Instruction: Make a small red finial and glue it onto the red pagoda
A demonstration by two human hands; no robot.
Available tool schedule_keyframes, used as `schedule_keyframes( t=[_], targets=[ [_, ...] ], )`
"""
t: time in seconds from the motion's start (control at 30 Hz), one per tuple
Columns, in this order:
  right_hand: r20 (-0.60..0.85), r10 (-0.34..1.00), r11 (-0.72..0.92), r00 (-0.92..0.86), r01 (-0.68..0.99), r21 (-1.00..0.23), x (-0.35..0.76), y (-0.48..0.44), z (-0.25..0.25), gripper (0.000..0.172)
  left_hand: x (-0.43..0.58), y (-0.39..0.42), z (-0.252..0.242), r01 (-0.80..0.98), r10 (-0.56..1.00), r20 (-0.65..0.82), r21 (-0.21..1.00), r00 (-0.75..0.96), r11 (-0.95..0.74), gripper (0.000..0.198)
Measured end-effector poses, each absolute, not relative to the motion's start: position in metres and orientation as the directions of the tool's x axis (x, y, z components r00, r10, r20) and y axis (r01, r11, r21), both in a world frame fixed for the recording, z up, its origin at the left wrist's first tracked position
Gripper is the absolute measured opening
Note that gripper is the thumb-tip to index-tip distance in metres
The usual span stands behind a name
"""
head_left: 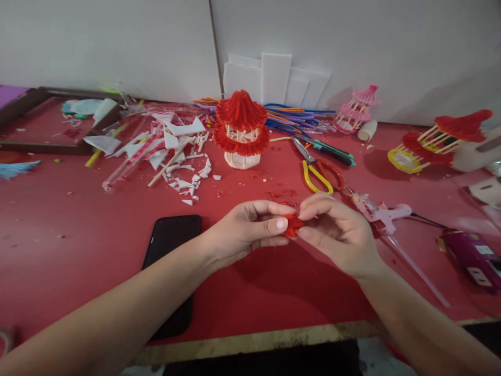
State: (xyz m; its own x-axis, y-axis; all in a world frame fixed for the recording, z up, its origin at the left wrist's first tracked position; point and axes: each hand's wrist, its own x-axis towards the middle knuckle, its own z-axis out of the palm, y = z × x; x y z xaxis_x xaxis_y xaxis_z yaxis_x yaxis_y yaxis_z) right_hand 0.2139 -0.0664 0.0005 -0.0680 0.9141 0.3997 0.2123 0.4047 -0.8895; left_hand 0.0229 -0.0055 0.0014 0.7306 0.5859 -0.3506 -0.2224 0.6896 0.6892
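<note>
Between my two hands, above the red table near its front, is a small fuzzy red piece [293, 225] that looks like pipe cleaner. My left hand [258, 224] pinches it from the left, thumb on the near side. Closed at its other side, my right hand [336, 230] has thumb and fingertips at the piece's right edge; whether they grip it or just touch it is partly hidden. Beyond the hands stands a small red pavilion [241, 130] with a fuzzy two-tier roof and pale stick posts. Red scraps [284, 196] lie just past my fingers.
Scissors [317, 167] and a cutter [331, 151] lie right of the pavilion. A pink glue gun [379, 211] and purple power strip [472, 256] are at right. A black phone [172, 237] lies left, below white foam scraps [188, 183]. Pipe cleaners [297, 119] and more pavilions [356, 110] stand behind.
</note>
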Motion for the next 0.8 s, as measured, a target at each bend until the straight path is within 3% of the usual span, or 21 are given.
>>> schedule_keyframes(
  t=[0.13,0.47,0.7,0.8],
  targets=[
    [0.395,0.916,0.401,-0.07,0.189,-0.896,0.2139,-0.0661,0.0015,0.009,0.0221,-0.0054,0.0015,-0.212,0.578,-0.338,0.7,0.743,0.682,0.027],
    [0.413,0.904,0.425,-0.11,0.318,-0.847,0.2188,-0.0676,0.002,0.013,0.0208,-0.0026,-0.0014,-0.126,0.574,-0.345,0.77,0.743,0.625,0.024],
    [0.122,0.987,0.139,-0.107,0.159,-0.977,0.2188,-0.0652,-0.0003,0.01,0.0238,-0.0026,-0.0044,-0.097,0.583,-0.345,0.798,0.736,0.595,0.028],
    [0.138,0.989,0.144,-0.057,0.134,-0.98,0.2173,-0.0638,-0.0021,0.015,0.027,-0.0043,-0.0039,-0.14,0.621,-0.327,0.801,0.712,0.581,0.032]
  ],
)
